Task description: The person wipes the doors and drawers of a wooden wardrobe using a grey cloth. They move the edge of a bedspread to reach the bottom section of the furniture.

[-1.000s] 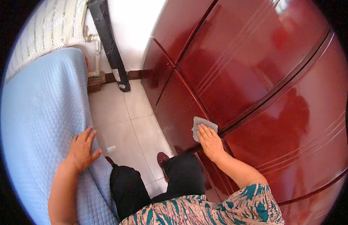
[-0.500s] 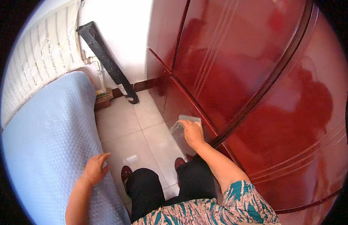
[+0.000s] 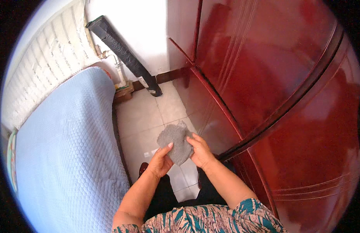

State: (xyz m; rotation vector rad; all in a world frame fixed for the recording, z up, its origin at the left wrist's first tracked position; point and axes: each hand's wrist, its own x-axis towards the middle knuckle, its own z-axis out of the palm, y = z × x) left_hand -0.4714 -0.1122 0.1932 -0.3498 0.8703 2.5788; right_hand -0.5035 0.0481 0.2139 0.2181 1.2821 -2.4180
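A grey cleaning cloth [image 3: 176,141], folded into a small uneven pad, is held up between my two hands above the tiled floor. My left hand [image 3: 161,161] grips its lower left edge, the thumb lying on top and the fingers underneath. On the opposite edge my right hand [image 3: 200,150] pinches it in the same way, with the fingertips partly hidden behind the cloth. To the right stands a glossy dark red wardrobe [image 3: 265,70], apart from both hands.
A bed with a pale blue quilted cover [image 3: 71,128] runs along the left. A long black wrapped roll [image 3: 125,54] leans against the white wall, beside a pipe [image 3: 120,72] and a covered radiator [image 3: 52,58]. Pale tiles [image 3: 141,116] form the floor between bed and wardrobe.
My right hand has come away from the wardrobe's lower panel with the cloth. My left hand has moved right from beside the bed and taken hold of the cloth too. The view has shifted slightly.
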